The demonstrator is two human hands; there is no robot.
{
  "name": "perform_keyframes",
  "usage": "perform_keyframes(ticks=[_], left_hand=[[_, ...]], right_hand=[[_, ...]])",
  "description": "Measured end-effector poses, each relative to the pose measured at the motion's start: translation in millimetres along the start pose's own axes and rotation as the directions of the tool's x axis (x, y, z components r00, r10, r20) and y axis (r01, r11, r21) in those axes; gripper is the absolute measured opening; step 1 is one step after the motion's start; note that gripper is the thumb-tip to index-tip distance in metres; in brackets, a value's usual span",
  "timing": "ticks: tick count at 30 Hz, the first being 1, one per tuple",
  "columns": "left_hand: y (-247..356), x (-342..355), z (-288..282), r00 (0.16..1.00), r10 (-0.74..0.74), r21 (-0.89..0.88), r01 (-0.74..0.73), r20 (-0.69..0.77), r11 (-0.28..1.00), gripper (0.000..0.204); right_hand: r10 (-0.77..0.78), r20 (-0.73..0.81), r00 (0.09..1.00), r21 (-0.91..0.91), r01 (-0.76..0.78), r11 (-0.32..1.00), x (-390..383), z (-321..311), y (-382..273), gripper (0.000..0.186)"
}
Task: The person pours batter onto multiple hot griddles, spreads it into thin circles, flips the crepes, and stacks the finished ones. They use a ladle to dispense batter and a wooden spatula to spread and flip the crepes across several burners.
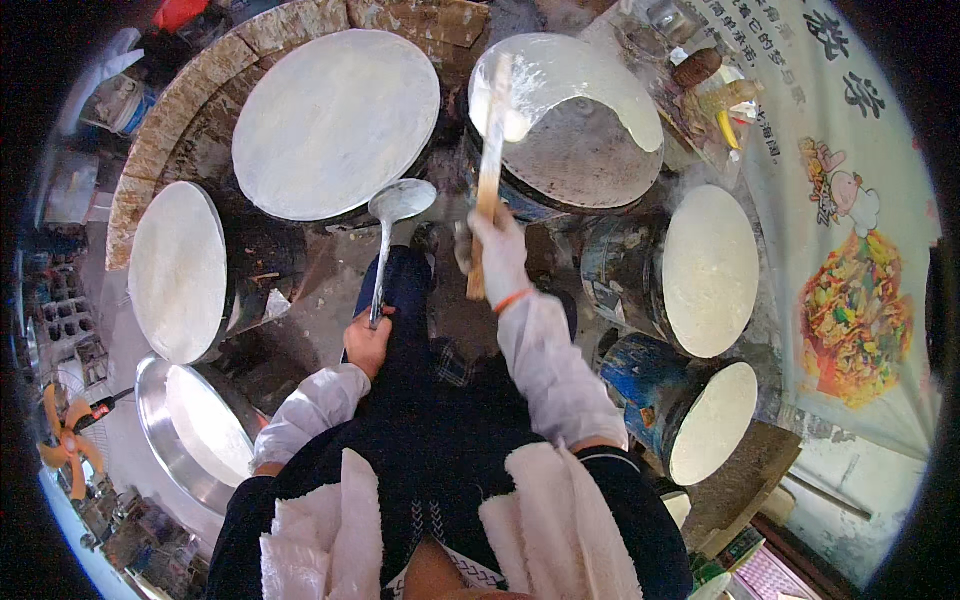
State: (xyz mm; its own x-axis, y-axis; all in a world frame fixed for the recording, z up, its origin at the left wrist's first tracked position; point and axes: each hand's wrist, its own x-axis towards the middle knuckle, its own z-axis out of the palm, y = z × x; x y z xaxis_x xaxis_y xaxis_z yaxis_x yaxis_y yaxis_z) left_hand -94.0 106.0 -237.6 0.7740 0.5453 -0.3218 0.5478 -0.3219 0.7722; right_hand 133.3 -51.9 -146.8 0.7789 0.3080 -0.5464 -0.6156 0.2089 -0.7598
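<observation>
My left hand [367,343] is closed around the handle of a metal ladle [403,200], its bowl coated with white batter. My right hand [500,250], pale-gloved or batter-covered with an orange band at the wrist, grips a long wooden spreader [491,165]. The spreader's white-coated far end lies over the round griddle [580,160] at the far right. White batter [560,75] covers that griddle's far and left parts in a crescent; its near part is bare grey metal. Left of it, another round griddle [335,125] is covered by a full white sheet.
More batter-covered griddles stand around me: one on the left [178,270] and two on drums [708,270] at the right. A metal basin [160,410] of white batter sits at near left. Bottles and jars [705,90] stand far right, beside a printed banner [830,120].
</observation>
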Motion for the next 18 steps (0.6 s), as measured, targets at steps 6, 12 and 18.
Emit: perform_keyframes(ticks=[6, 12, 18], left_hand=[[-12, -1, -13, 0.993, -0.106, -0.087, 0.111, 0.056, 0.990, 0.026], [-5, 8, -21, 0.985, -0.146, -0.071, 0.153, 0.095, 0.986, 0.027], [-10, 10, -15, 0.993, -0.103, -0.062, 0.107, 0.058, 0.992, 0.027]], right_hand=[[-0.080, -0.323, 0.943, -0.017, 0.078, 0.997, -38, -3, 39, 0.040], [-0.171, -0.185, 0.968, -0.166, 0.141, 0.976, 59, 77, 5, 0.031], [-0.041, -0.350, 0.936, -0.037, 0.030, 0.999, 26, 72, 18, 0.036]])
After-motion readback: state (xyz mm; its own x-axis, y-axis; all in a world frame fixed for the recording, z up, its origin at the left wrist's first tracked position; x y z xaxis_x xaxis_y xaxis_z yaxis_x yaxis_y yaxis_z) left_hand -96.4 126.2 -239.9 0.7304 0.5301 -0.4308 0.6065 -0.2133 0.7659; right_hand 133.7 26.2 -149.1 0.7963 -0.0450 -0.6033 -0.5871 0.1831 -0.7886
